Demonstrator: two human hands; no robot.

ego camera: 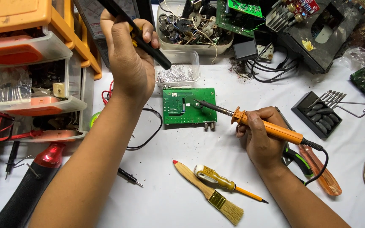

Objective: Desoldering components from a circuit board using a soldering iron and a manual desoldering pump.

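Soldering in hand: right hand (260, 137) grips iron (271, 128), tip on green board (189, 105); left hand (127, 50) holds black tool (142, 40) raised, probably needed at the joint next.

We saw few such items. A clear plastic bag (11, 86) of small parts sat in the open drawer on the left. A small dark blank screen (245, 49) lay at the top, right of the parts tub. A crumpled clear wrapper (357, 55) lay far right. No readable signs.
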